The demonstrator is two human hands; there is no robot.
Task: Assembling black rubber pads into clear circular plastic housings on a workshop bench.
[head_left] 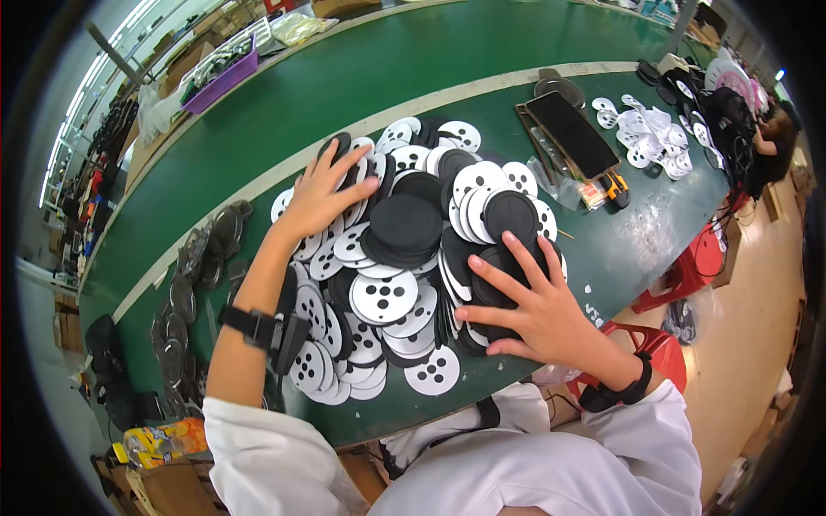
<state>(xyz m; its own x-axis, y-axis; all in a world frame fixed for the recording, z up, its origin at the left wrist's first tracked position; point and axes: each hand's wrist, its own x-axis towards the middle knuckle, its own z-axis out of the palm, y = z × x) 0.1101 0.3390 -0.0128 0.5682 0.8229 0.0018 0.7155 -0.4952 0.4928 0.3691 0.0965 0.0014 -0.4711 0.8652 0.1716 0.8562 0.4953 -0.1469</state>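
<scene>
A wide heap of round flat pads covers the green table in front of me. White pads (385,297) with black dots are mixed with plain black pads (406,221), some of them stacked and others leaning on edge. My left hand (331,193) rests on the far left part of the heap, its fingers spread over white and dark pads. On the near right side, my right hand (538,310) lies with fingers fanned out across black pads, touching their tops and edges. Neither hand is closed round a pad. The pads directly beneath both palms are hidden.
Right of the heap are a dark phone (574,133), an orange-and-black tool (616,189) and small white dotted pieces (650,136). Dark rounded parts (176,318) line the left. A purple tray (222,79) stands far left, red stools (658,353) below right. Another person (773,146) is far right.
</scene>
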